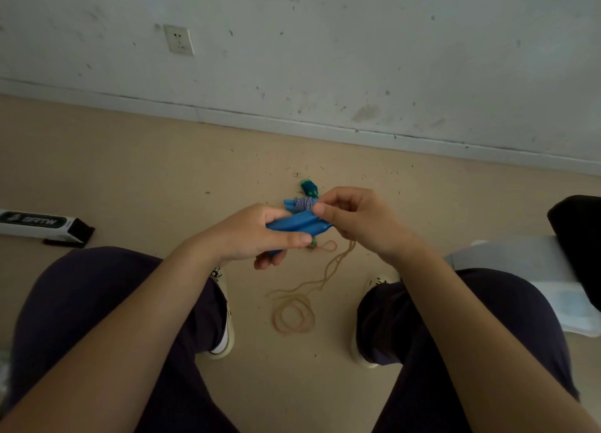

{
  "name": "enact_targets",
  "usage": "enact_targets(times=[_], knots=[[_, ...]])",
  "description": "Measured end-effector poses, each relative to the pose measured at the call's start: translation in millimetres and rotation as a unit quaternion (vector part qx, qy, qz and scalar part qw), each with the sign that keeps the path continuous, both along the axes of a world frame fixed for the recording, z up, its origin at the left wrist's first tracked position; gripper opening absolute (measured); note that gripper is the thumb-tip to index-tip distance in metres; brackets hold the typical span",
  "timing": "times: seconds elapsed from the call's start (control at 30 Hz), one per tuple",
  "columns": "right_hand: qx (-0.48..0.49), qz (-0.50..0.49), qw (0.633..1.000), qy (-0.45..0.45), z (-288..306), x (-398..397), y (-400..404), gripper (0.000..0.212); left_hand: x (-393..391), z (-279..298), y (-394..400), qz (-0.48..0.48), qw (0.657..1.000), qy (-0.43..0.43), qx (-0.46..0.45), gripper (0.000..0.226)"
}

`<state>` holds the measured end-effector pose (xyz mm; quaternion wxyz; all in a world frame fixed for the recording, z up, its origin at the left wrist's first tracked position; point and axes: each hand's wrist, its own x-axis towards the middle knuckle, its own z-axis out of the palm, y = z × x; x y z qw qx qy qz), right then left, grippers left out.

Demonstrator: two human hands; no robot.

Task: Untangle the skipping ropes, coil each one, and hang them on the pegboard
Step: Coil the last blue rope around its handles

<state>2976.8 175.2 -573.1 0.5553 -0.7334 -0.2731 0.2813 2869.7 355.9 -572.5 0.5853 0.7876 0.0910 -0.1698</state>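
- Between the knees, above the floor point(136, 172), blue handles point(297, 224) are gripped by the left hand point(257, 234).
- Striped cord point(304, 204) wound round them gets pinched by the right hand point(351, 218).
- Tan rope point(297, 309) is best kept slack, probably.

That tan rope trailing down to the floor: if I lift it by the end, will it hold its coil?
Probably not. The tan rope lies in loose, uneven loops on the floor, so it looks floppy and would likely unwind. It looks thin, so probably light and prone to snagging.
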Motion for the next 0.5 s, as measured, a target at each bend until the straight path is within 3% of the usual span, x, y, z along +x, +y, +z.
enact_targets(times=[0.17,0.23,0.37,0.5], knots=[[-0.001,-0.034,0.999,-0.01,4,2,-1,0.018,-1,2,0,0.023,1.0,-0.012,0.005,0.021],[0.013,-0.055,0.998,-0.014,5,4,-2,0.023,1,1,2,0.106,0.992,-0.066,-0.008,0.017],[0.038,-0.115,0.993,-0.012,4,8,-2,0.017,6,1,17,0.306,0.933,-0.173,-0.076,0.022],[-0.011,-0.115,0.993,-0.028,0,6,-1,0.015,7,-4,17,0.328,0.932,-0.151,-0.032,0.026]])
